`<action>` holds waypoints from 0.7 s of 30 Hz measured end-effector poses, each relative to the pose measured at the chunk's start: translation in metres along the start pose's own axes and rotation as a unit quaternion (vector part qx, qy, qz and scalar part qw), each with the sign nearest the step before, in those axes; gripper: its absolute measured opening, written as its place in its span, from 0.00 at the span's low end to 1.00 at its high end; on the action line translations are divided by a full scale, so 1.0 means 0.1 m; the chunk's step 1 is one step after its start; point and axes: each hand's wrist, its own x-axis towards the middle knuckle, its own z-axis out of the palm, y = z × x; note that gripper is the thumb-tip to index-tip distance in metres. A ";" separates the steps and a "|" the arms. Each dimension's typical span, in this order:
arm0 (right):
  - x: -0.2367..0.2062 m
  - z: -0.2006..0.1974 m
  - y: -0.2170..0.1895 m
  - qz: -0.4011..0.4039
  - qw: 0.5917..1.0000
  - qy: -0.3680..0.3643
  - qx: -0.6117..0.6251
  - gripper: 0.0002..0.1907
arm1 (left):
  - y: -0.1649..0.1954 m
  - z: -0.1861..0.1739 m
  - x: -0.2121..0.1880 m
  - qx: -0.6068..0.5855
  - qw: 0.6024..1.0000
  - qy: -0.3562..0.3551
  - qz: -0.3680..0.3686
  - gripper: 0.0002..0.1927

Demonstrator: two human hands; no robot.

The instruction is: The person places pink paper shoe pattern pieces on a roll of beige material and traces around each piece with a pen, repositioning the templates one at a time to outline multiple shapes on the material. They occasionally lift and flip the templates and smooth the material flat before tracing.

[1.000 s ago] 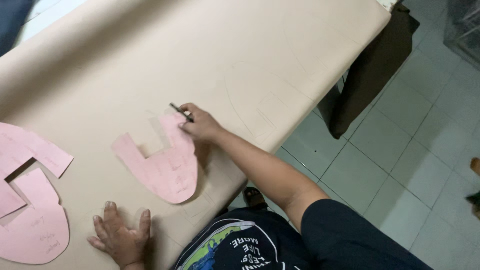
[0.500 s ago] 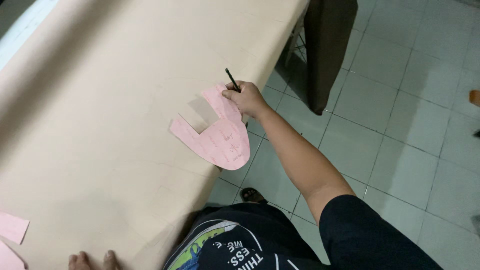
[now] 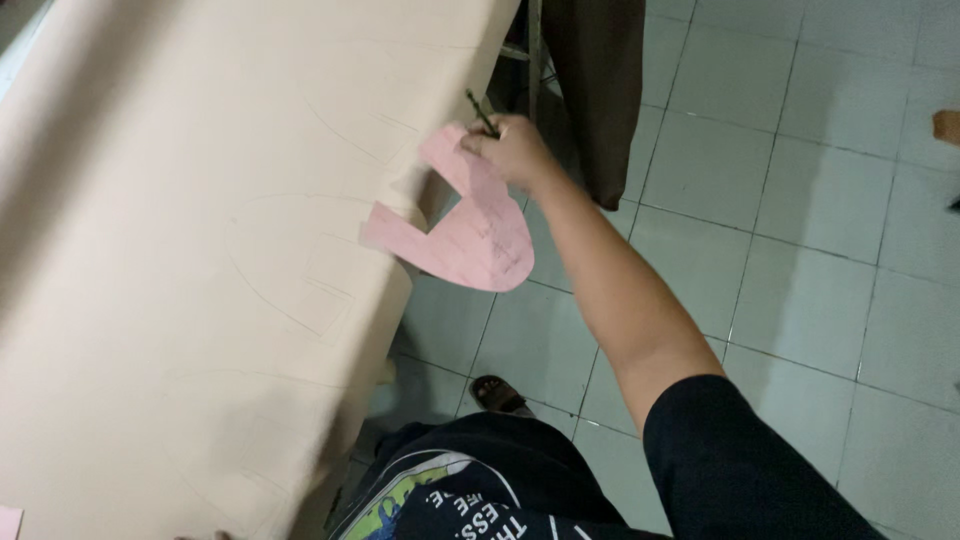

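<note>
My right hand (image 3: pixel 515 148) holds a pink paper pattern piece (image 3: pixel 470 235) by its upper tab, together with a dark pen (image 3: pixel 482 112) that sticks out above the fingers. The pattern hangs off the right edge of the table, mostly over the floor. A large beige sheet (image 3: pixel 200 250) covers the table and bears faint traced outlines. My left hand is out of the picture, apart from a sliver of fingertip at the bottom edge that I cannot read.
A brown cloth (image 3: pixel 600 90) hangs down past the table's far corner. White floor tiles (image 3: pixel 800 250) lie to the right. A sandalled foot (image 3: pixel 497 393) shows under the table edge. A pink corner (image 3: pixel 8 520) peeks in at the bottom left.
My right hand has lifted the pink pattern off the sheet and carried it right, past the table edge. The view has swung right, and my left hand has dropped out of it.
</note>
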 end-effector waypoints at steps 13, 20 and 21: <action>-0.57 0.48 -1.13 0.024 0.995 -0.098 0.015 0.13 | 0.84 0.05 -0.43 -0.262 0.944 -0.127 0.155 0.52; -1.60 1.72 -1.57 -0.022 0.969 -0.245 -0.031 0.30 | 1.62 -0.26 -0.89 -0.116 0.916 -0.023 0.383 0.61; -1.74 1.82 -1.59 -0.018 0.958 -0.284 -0.004 0.30 | 1.60 -0.33 -0.90 -0.120 0.944 -0.043 0.304 0.53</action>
